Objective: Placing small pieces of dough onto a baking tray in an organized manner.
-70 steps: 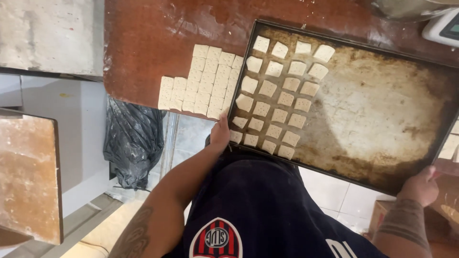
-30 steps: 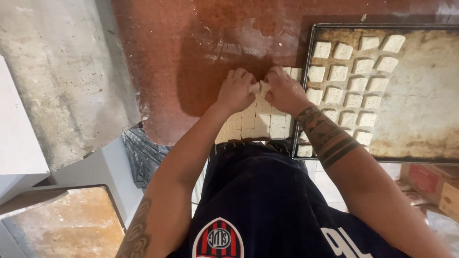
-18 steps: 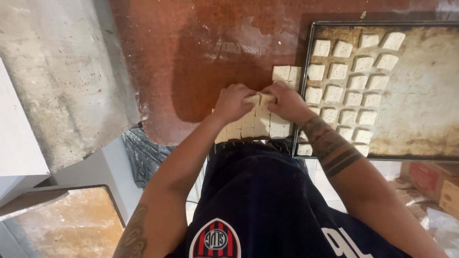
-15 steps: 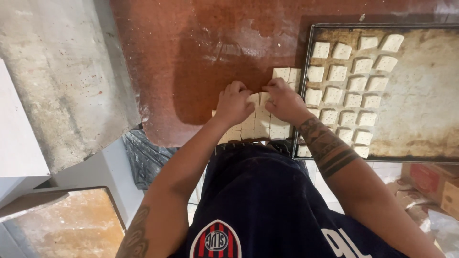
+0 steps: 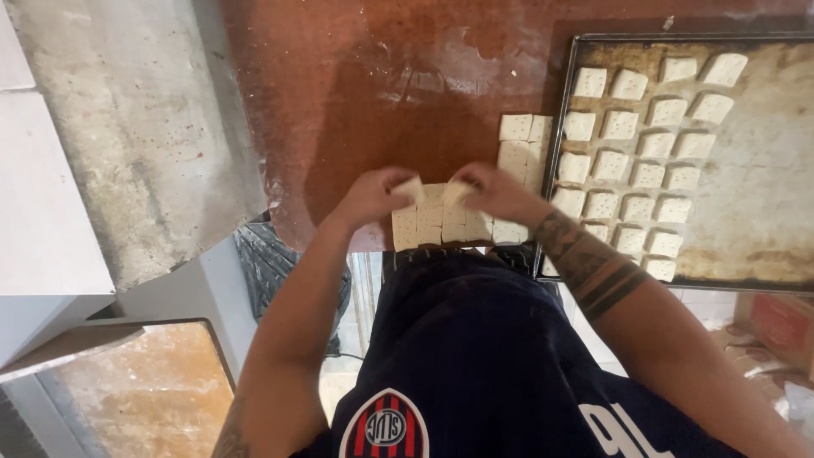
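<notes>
A reddish-brown table (image 5: 407, 93) with a worn, floury sheen fills the upper middle of the view. To its left stands a rough grey concrete slab (image 5: 136, 127), pitted and stained, and below that a pale ledge, a dark plastic bag (image 5: 271, 271) and a patch of tiled floor (image 5: 144, 390).

On the table's right lies a dark metal baking tray (image 5: 763, 195), its bottom crusted and browned. Rows of small pale dough squares (image 5: 649, 174), flat and dotted with pricked holes, cover its left part; the right part is bare metal.

Near the table's front edge sits a block of cut dough squares (image 5: 441, 225), still packed edge to edge, with a narrower strip (image 5: 521, 148) running up just beside the tray's rim.

Both hands meet over this block. The left hand (image 5: 373, 195) has its fingers curled and pinches a dough square (image 5: 413, 188) lifted from the block. The right hand (image 5: 496, 191), its forearm tattooed, likewise pinches another square (image 5: 458, 193), tilted up off the block. The two lifted pieces are close together, almost touching.
</notes>
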